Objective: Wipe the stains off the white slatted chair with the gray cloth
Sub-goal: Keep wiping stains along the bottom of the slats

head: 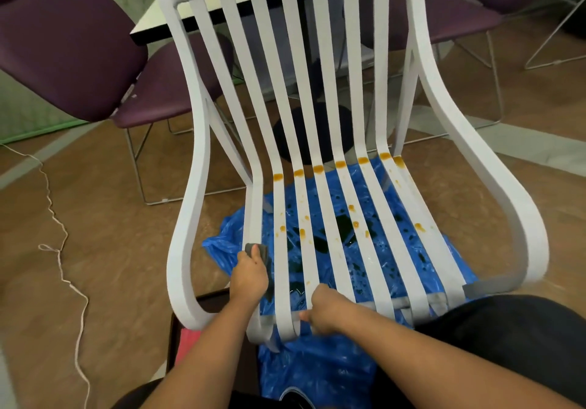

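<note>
The gray cloth (260,251) is gripped in the left hand (250,273) and pressed against the leftmost seat slat of the white slatted chair (201,142). The right hand (323,308) curls round the front end of a middle slat. Orange stains (341,164) line the seat's crease and speckle several slats, and a blue plastic sheet (317,373) with dark puddles lies on the floor beneath.
</note>
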`<state>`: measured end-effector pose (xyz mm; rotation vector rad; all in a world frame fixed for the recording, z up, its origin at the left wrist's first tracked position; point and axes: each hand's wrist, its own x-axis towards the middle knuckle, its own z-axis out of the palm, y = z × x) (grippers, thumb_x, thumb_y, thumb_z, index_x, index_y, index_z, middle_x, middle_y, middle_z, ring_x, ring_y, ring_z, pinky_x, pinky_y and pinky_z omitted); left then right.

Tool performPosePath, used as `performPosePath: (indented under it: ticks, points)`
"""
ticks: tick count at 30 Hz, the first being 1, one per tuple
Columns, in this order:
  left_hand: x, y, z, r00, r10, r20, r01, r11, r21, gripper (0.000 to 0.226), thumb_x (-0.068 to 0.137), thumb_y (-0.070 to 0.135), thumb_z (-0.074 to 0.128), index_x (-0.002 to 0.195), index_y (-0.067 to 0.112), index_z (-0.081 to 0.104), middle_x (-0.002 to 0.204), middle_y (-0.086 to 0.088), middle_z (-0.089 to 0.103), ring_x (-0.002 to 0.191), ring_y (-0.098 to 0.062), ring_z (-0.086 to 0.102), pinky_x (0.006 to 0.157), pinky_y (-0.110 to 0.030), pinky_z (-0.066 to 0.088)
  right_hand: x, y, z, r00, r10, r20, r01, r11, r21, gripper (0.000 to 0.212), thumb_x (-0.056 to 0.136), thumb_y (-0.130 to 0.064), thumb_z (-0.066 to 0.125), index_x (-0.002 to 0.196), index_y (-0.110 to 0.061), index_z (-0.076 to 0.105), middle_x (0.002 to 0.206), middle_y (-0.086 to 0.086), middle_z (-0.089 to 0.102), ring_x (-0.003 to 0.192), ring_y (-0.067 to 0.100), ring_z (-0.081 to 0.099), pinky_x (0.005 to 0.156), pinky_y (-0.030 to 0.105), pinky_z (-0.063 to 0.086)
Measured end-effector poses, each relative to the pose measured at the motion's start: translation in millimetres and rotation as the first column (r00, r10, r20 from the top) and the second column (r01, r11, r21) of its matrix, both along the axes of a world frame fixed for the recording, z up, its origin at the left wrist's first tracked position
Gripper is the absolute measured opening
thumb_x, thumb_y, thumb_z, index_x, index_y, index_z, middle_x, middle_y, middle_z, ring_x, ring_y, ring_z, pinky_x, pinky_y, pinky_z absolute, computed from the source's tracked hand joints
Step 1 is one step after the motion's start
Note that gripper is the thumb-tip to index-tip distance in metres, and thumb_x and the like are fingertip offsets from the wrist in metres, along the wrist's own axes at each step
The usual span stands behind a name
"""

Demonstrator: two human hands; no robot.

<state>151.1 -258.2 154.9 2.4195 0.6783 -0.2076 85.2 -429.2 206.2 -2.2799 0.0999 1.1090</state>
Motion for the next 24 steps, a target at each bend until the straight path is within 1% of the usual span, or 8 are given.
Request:
performPosePath:
  ticks: [2, 5, 11, 13, 16, 18, 20, 24]
  points:
    - [-24.9, 1.9, -1.5, 0.999, 0.0, 0.041, 0.001, 1.0, -0.025, 0.054, 0.105, 0.052, 0.021, 0.112, 0.008, 0.051, 0.095, -0.01, 0.063, 0.086, -0.028, 0.06, 0.076, -0.041, 0.049, 0.8, -1.0, -2.3, 1.0, 0.002, 0.01, -0.002, 1.0, 0.021, 0.029, 0.097, -0.033, 0.06, 0.087, -0.009, 0.048, 0.072, 0.001, 0.046, 0.083, 0.024, 0.053, 0.075, 0.033, 0.045]
    - [-53.2, 2.1, -3.5, 0.996, 0.027, 0.08, -0.025, 1.0, -0.016, 0.05, 0.105, 0.051, 0.022, 0.106, 0.011, 0.053, 0.093, -0.009, 0.065, 0.088, -0.03, 0.063, 0.076, -0.041, 0.05, 0.8, -1.1, -2.3, 1.0, 0.029, 0.006, -0.029, 0.999, 0.026, 0.031, 0.097, -0.033, 0.06, 0.084, -0.009, 0.047, 0.072, 0.001, 0.048, 0.084, 0.025, 0.054, 0.076, 0.033, 0.046]
    - [-110.9, -20.5, -12.1, 0.919, 0.265, 0.292, -0.241, 0.963, -0.117, 0.032, 0.107, 0.036, 0.028, 0.09, 0.015, 0.046, 0.076, -0.006, 0.058, 0.073, -0.031, 0.059, 0.064, -0.039, 0.044, 1.1, -1.7, 1.7, 0.999, 0.049, 0.013, -0.049, 0.999, 0.011, 0.034, 0.097, -0.035, 0.059, 0.082, -0.007, 0.046, 0.071, 0.001, 0.047, 0.084, 0.025, 0.053, 0.076, 0.034, 0.045]
    - [-127.9, -29.0, -19.0, 0.879, 0.351, 0.322, -0.298, 0.933, -0.203, 0.028, 0.108, 0.034, 0.029, 0.092, 0.017, 0.046, 0.077, -0.006, 0.058, 0.074, -0.032, 0.059, 0.062, -0.037, 0.039, 1.7, -1.8, 2.6, 0.998, 0.056, 0.007, -0.056, 0.998, 0.012, 0.038, 0.098, -0.034, 0.057, 0.076, -0.005, 0.044, 0.071, 0.001, 0.049, 0.083, 0.025, 0.054, 0.076, 0.034, 0.046]
    - [-136.4, -36.2, -26.4, 0.807, 0.49, 0.33, -0.389, 0.861, -0.327, 0.029, 0.108, 0.038, 0.029, 0.1, 0.019, 0.05, 0.08, -0.003, 0.058, 0.08, -0.032, 0.059, 0.071, -0.036, 0.041, 2.6, -1.4, 5.3, 0.996, 0.085, 0.015, -0.085, 0.996, 0.01, 0.036, 0.1, -0.033, 0.055, 0.081, -0.004, 0.047, 0.071, 0.002, 0.05, 0.082, 0.025, 0.055, 0.075, 0.032, 0.046]
    - [-135.8, -39.0, -25.7, 0.748, 0.598, 0.287, -0.459, 0.779, -0.427, 0.032, 0.109, 0.034, 0.032, 0.11, 0.014, 0.056, 0.079, 0.001, 0.056, 0.086, -0.029, 0.057, 0.077, -0.034, 0.039, 2.7, -1.6, 4.8, 0.996, 0.087, 0.022, -0.087, 0.996, 0.01, 0.035, 0.099, -0.035, 0.055, 0.085, -0.004, 0.049, 0.071, 0.001, 0.05, 0.082, 0.024, 0.055, 0.074, 0.032, 0.046]
    - [-134.8, -42.0, -25.0, 0.705, 0.661, 0.255, -0.497, 0.718, -0.487, 0.038, 0.11, 0.03, 0.033, 0.119, 0.005, 0.06, 0.085, -0.005, 0.058, 0.091, -0.027, 0.056, 0.08, -0.033, 0.037, 1.9, -2.2, 4.1, 0.997, 0.075, 0.022, -0.075, 0.997, 0.013, 0.034, 0.098, -0.034, 0.057, 0.086, -0.003, 0.049, 0.071, 0.001, 0.051, 0.082, 0.024, 0.056, 0.074, 0.032, 0.046]
    - [-130.4, -41.9, -23.5, 0.706, 0.654, 0.271, -0.492, 0.728, -0.477, 0.044, 0.109, 0.03, 0.034, 0.119, -0.001, 0.063, 0.093, -0.009, 0.06, 0.091, -0.028, 0.058, 0.081, -0.032, 0.039, 1.7, -2.5, 3.6, 0.997, 0.073, 0.028, -0.073, 0.997, 0.011, 0.034, 0.098, -0.034, 0.057, 0.087, -0.003, 0.05, 0.071, 0.002, 0.051, 0.081, 0.025, 0.056, 0.074, 0.033, 0.047]
